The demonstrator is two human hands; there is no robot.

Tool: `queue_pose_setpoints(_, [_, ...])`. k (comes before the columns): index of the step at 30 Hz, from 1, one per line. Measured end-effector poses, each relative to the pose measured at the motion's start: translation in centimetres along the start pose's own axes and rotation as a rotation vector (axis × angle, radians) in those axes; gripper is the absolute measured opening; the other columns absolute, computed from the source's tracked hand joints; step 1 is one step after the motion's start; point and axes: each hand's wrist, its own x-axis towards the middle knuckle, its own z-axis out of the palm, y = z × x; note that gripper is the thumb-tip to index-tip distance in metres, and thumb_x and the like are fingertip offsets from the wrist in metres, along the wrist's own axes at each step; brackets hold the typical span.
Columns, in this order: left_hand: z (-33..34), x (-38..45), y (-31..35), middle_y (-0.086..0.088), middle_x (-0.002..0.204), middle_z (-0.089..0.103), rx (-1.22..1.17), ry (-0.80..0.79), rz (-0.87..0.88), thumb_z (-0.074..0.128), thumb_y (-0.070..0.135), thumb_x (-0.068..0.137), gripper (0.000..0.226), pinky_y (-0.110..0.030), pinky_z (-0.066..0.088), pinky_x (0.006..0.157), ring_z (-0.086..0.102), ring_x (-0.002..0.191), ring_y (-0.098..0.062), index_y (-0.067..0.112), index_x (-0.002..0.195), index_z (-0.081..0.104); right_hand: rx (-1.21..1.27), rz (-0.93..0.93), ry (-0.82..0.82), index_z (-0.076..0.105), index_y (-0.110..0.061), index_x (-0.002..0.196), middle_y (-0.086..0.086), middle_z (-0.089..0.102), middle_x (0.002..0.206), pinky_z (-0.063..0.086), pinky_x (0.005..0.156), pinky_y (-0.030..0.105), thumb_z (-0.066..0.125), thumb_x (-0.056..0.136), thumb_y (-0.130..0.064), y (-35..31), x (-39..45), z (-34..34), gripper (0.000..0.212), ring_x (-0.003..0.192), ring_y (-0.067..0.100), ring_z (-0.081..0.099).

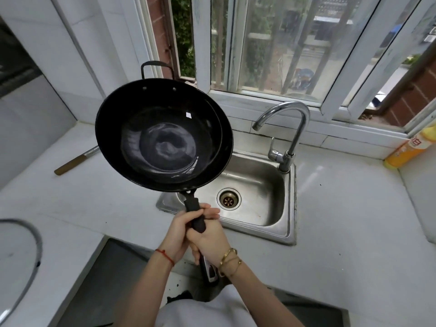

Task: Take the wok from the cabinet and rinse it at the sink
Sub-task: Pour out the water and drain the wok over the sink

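Observation:
A black wok [165, 135] with a long black handle is held up in the air over the left end of the steel sink [259, 208], tilted so its shiny inside faces me. Both hands grip the handle: my left hand [181, 232] wraps the upper part, and my right hand [210, 239] holds just below it. A loop handle sticks up at the wok's far rim. The chrome faucet [290, 128] curves over the sink's back edge, and no water runs from it. The drain [228, 199] is uncovered.
A wooden-handled utensil [75, 160] lies on the white counter behind the wok, partly hidden. A yellow bottle [410, 147] leans at the right by the window sill. A glass lid [21, 263] rests at the left edge. The window behind the sink stands partly open.

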Motion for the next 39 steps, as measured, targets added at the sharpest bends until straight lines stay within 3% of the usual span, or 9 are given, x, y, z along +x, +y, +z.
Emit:
queue_pose_setpoints(8, [1.0, -0.5, 1.2, -0.014, 0.078, 0.067, 0.005, -0.006, 0.090, 0.059, 0.014, 0.076, 0.018, -0.041, 0.047, 0.092, 0.063, 0.090, -0.031, 0.007, 0.091, 0.064, -0.102, -0.081, 0.022, 0.053, -0.001, 0.075, -0.005, 0.046, 0.034, 0.036, 0.031, 0.022, 0.051, 0.080, 0.000, -2.1, -0.7, -0.6, 0.005, 0.025, 0.015, 0.043])
queue_pose_setpoints(12, [1.7, -1.4, 1.6, -0.014, 0.072, 0.066, 0.003, 0.010, 0.106, 0.060, 0.015, 0.075, 0.016, -0.041, 0.048, 0.092, 0.065, 0.087, -0.029, 0.007, 0.088, 0.061, -0.112, -0.122, 0.038, 0.054, 0.003, 0.082, 0.000, 0.048, 0.036, 0.036, 0.030, 0.020, 0.051, 0.082, -0.002, -2.9, -1.4, -0.4, 0.006, 0.025, 0.014, 0.044])
queue_pose_setpoints(18, [2.1, -1.7, 2.1, -0.012, 0.066, 0.065, -0.021, -0.065, 0.090, 0.057, 0.010, 0.076, 0.009, -0.044, 0.048, 0.092, 0.068, 0.080, -0.027, 0.008, 0.084, 0.059, -0.106, -0.163, 0.118, 0.051, -0.016, 0.082, 0.010, 0.052, 0.047, 0.039, 0.031, 0.021, 0.053, 0.084, -0.003, -3.4, -2.1, 0.0, 0.014, 0.027, 0.014, 0.046])
queue_pose_setpoints(21, [2.0, -1.6, 2.8, -0.014, 0.067, 0.065, 0.004, -0.120, 0.072, 0.059, 0.011, 0.074, 0.009, -0.045, 0.047, 0.091, 0.068, 0.081, -0.029, 0.008, 0.082, 0.061, -0.114, -0.186, 0.196, 0.053, -0.020, 0.081, 0.007, 0.055, 0.050, 0.044, 0.033, 0.025, 0.054, 0.084, -0.005, -3.8, -2.4, 0.5, 0.016, 0.029, 0.013, 0.049])
queue_pose_setpoints(26, [2.3, -1.9, 4.5, -0.018, 0.071, 0.066, 0.094, -0.266, 0.044, 0.061, 0.012, 0.073, 0.010, -0.040, 0.049, 0.087, 0.069, 0.083, -0.029, 0.008, 0.082, 0.060, -0.051, -0.222, 0.331, 0.056, -0.004, 0.093, -0.001, 0.056, 0.058, 0.046, 0.037, 0.022, 0.055, 0.085, -0.001, -4.8, -3.4, 1.4, 0.008, 0.037, 0.008, 0.055])
queue_pose_setpoints(29, [2.9, -2.1, 5.0, -0.014, 0.068, 0.066, 0.151, -0.397, 0.021, 0.058, 0.013, 0.075, 0.014, -0.038, 0.050, 0.087, 0.068, 0.085, -0.029, 0.004, 0.086, 0.056, -0.061, -0.248, 0.442, 0.056, -0.013, 0.084, -0.003, 0.055, 0.053, 0.046, 0.040, 0.022, 0.057, 0.083, -0.005, -5.2, -4.3, 1.5, 0.008, 0.039, 0.008, 0.055])
queue_pose_setpoints(31, [3.5, -2.3, 5.1, -0.014, 0.068, 0.066, 0.175, -0.485, -0.001, 0.057, 0.012, 0.075, 0.015, -0.042, 0.051, 0.091, 0.066, 0.086, -0.031, 0.005, 0.088, 0.054, -0.069, -0.231, 0.530, 0.055, -0.019, 0.081, -0.001, 0.055, 0.052, 0.046, 0.041, 0.022, 0.057, 0.081, -0.010, -5.3, -5.2, 1.6, 0.009, 0.039, 0.009, 0.054])
queue_pose_setpoints(33, [4.2, -2.6, 4.8, -0.015, 0.069, 0.066, 0.200, -0.566, -0.031, 0.058, 0.012, 0.076, 0.016, -0.045, 0.047, 0.095, 0.063, 0.088, -0.033, 0.004, 0.089, 0.054, -0.033, -0.189, 0.619, 0.056, -0.013, 0.083, 0.006, 0.055, 0.053, 0.044, 0.039, 0.023, 0.056, 0.081, -0.008, -5.3, -6.3, 1.7, 0.006, 0.036, 0.011, 0.053])
queue_pose_setpoints(39, [6.6, -4.5, 2.5, -0.012, 0.066, 0.069, 0.288, -0.747, -0.190, 0.061, 0.012, 0.072, 0.012, -0.041, 0.045, 0.095, 0.062, 0.087, -0.034, 0.002, 0.077, 0.062, 0.011, -0.049, 0.917, 0.056, -0.015, 0.085, 0.011, 0.055, 0.055, 0.043, 0.039, 0.023, 0.053, 0.076, -0.016, -4.0, -9.7, 2.2, 0.009, 0.034, 0.012, 0.052])
